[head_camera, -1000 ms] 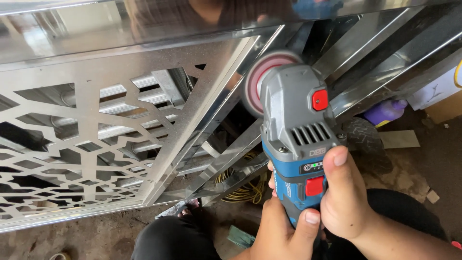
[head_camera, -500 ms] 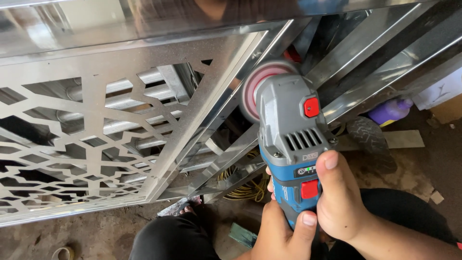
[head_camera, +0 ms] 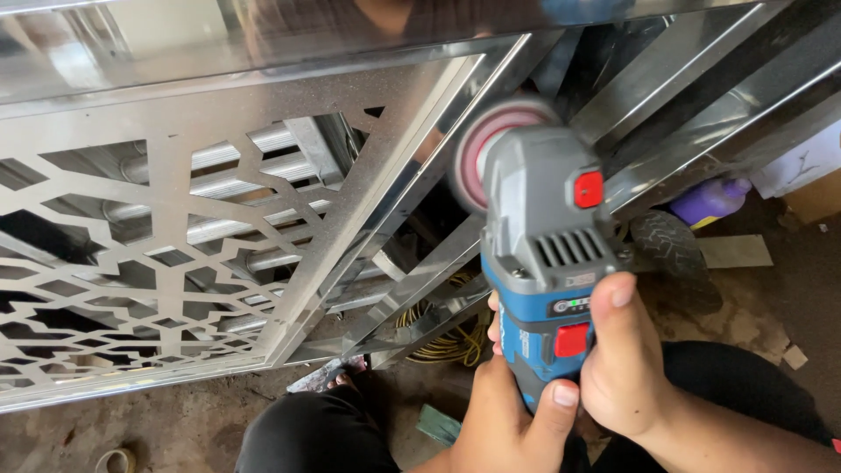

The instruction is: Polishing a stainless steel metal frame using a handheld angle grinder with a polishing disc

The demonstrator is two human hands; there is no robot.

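Both hands grip a blue and grey cordless angle grinder (head_camera: 543,254) with red buttons. My left hand (head_camera: 512,420) wraps the lower handle from the left, thumb up on the body. My right hand (head_camera: 626,368) holds the handle's right side, thumb lying beside the red switch. The grinder's pink round disc (head_camera: 486,149) is blurred and sits against the slanted edge of a shiny steel frame (head_camera: 420,166). That frame borders a cut-out patterned metal panel (head_camera: 149,254).
More polished steel bars (head_camera: 701,105) run diagonally at the upper right. A yellow coiled cable (head_camera: 442,342) lies under the frame. A purple bottle (head_camera: 710,200), a dark tyre-like object (head_camera: 670,250) and a cardboard box (head_camera: 815,197) sit on the dirty floor at right. My dark-trousered knees (head_camera: 307,434) are below.
The grinder and both hands have shifted slightly left and up along the frame's slanted edge; the disc stays against the metal.
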